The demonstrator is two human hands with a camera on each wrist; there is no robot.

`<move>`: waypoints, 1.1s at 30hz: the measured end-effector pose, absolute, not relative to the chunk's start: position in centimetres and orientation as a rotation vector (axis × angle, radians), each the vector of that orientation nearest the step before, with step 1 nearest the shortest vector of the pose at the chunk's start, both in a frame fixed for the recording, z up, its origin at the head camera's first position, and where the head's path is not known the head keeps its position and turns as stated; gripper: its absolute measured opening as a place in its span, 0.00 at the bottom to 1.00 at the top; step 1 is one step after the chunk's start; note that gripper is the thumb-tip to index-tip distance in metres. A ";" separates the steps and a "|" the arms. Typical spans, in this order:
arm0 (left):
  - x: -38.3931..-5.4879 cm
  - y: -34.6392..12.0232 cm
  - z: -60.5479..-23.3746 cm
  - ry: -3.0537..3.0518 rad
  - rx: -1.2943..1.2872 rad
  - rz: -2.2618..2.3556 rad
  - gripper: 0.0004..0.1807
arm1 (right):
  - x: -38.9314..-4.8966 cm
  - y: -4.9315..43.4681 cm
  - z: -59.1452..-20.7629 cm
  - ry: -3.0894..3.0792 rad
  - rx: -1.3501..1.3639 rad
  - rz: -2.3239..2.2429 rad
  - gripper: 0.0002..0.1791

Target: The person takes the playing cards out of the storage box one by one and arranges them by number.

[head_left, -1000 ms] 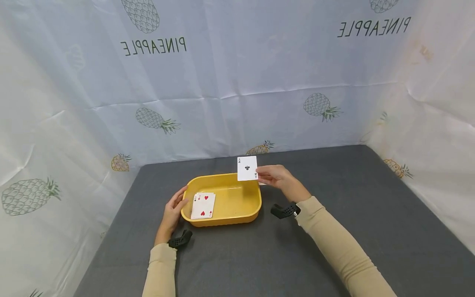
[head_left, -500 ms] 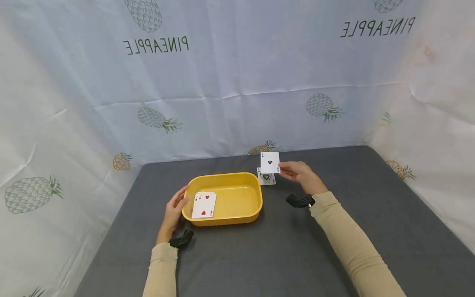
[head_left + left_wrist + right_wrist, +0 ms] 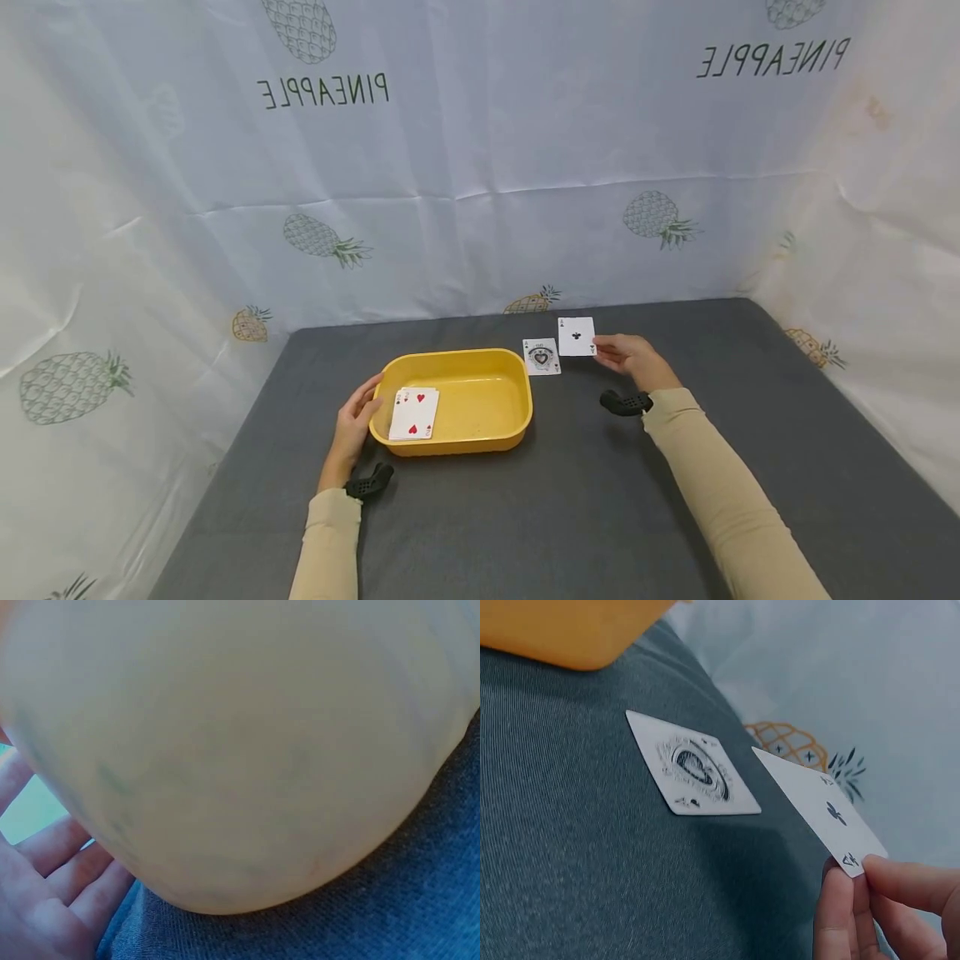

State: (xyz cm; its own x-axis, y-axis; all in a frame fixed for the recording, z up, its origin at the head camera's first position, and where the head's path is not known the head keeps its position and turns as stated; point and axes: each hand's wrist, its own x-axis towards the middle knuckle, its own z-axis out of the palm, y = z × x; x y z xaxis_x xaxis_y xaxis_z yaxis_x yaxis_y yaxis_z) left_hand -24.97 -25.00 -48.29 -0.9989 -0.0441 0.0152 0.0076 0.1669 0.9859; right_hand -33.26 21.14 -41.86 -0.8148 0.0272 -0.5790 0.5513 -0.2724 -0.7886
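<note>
Between thumb and fingertips my right hand (image 3: 637,360) pinches the ace of clubs (image 3: 576,337) by its near right corner. In the right wrist view that card (image 3: 826,810) is tilted and raised above the cloth, its face up. The ace of spades (image 3: 542,357) lies face up just left of it, close to the right end of a yellow plastic tub (image 3: 450,448). My left hand (image 3: 352,427) grips the tub's left end, thumb over the rim and fingers along the outside. Inside the tub, at the left, a small pile of playing cards (image 3: 414,414) shows a two of hearts on top.
A dark grey cloth (image 3: 480,533) covers the table. Behind and at both sides hangs a white curtain (image 3: 465,250) printed with pineapples, its lower edge meeting the table's back. Black cameras sit on both wrists, the right one (image 3: 624,403) standing out over the cloth.
My right hand has carried the ace of clubs rightward from over the tub, past the ace of spades, which is now uncovered, and lowered it. The left hand keeps its grip on the tub.
</note>
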 end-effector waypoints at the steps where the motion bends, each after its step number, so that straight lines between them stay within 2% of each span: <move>1: -24.9 -25.0 -48.3 -2.372 0.040 -2.000 0.24 | -33.3 21.3 -42.0 1.641 0.714 -2.142 0.09; 4: -24.9 -25.0 -48.3 -2.371 0.038 -1.996 0.24 | -33.2 21.7 -42.6 1.649 0.702 -2.112 0.10; 8: -24.9 -25.0 -48.4 -2.357 0.012 -1.983 0.24 | -33.3 21.9 -43.3 1.687 0.764 -2.080 0.04; 12: -24.8 -25.0 -48.5 -2.356 0.012 -1.970 0.24 | -33.5 22.0 -43.9 1.775 0.807 -2.034 0.10; 15: -24.8 -25.0 -48.5 -2.360 0.023 -1.968 0.24 | -33.6 22.0 -44.0 1.825 0.785 -2.012 0.02; 17: -24.8 -25.0 -48.5 -2.359 0.027 -1.972 0.24 | -33.6 21.9 -43.9 1.848 0.777 -2.001 0.06; 20: -24.9 -25.0 -48.5 -2.365 0.037 -1.984 0.24 | -33.6 21.9 -43.9 1.890 0.793 -1.982 0.03; 24: -25.0 -25.0 -48.5 -2.372 0.050 -1.989 0.24 | -33.6 22.0 -44.1 1.958 0.831 -1.951 0.21; 33: -25.0 -25.0 -48.4 -2.384 0.063 -1.981 0.24 | -32.6 22.5 -42.9 1.971 0.750 -1.948 0.24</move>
